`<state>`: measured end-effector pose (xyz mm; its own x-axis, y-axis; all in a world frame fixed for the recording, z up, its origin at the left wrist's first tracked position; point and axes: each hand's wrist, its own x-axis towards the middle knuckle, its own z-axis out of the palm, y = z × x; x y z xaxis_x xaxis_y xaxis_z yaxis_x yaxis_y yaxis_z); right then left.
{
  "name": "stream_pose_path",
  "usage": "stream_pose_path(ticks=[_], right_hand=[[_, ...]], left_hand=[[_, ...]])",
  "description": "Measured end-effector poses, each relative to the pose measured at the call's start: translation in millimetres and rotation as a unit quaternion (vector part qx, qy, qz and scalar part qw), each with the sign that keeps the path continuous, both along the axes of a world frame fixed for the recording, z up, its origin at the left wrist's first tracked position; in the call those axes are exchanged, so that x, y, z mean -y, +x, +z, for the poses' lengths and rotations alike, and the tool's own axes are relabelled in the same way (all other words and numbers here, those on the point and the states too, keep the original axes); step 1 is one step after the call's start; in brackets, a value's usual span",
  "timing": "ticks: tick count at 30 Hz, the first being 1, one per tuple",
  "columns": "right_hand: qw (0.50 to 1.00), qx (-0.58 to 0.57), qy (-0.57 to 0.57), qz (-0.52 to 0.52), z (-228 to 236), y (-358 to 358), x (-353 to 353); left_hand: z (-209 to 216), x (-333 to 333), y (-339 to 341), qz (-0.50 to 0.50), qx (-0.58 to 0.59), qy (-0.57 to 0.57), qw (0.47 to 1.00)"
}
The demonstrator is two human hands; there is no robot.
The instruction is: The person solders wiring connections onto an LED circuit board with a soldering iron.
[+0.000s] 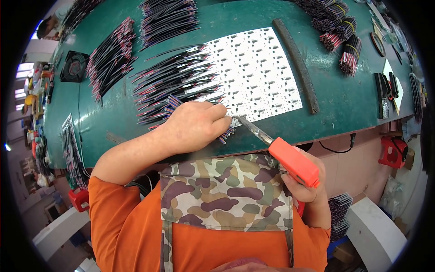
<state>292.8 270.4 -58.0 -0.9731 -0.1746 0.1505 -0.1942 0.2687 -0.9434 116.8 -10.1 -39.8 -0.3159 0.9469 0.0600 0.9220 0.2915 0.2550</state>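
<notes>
My left hand (195, 127) is closed on a bundle of thin wires (173, 102), whose coloured ends stick out on both sides of the fist. It rests at the near edge of a white sheet of small circuit boards (258, 72). With my right hand (304, 181) I grip a red-handled soldering iron (294, 161). Its metal tip reaches the sheet's near corner, close to my left fingertips; whether it touches a wire there is too small to tell. Many black-sleeved wires (176, 75) lie side by side, their right ends over the sheet's left part.
A dark metal bar (297, 65) lies along the sheet's right side. Loose wire piles (113, 59) are at the far left, near a small black fan (74, 66). Tied wire bundles (350, 54) lie at the far right. The green table's near edge (335, 134) runs before me.
</notes>
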Motion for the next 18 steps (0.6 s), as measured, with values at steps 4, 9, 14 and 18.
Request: stream_pose_path(ticks=[4, 9, 14, 18], right_hand=[[1.000, 0.013, 0.009, -0.011, -1, 2, -1], [0.999, -0.032, 0.033, -0.005, 2, 0, -1], [0.997, -0.066, 0.044, -0.017, 7, -6, 3], [0.997, -0.063, 0.036, -0.021, 8, -7, 1]], left_hand=[[1, -4, 1, -0.002, -0.008, -0.016, 1.000], [2, -3, 1, 0.002, -0.008, -0.022, 1.000], [5, -5, 1, -0.001, -0.006, -0.028, 1.000], [5, -6, 0, 0.001, -0.010, -0.035, 0.999]])
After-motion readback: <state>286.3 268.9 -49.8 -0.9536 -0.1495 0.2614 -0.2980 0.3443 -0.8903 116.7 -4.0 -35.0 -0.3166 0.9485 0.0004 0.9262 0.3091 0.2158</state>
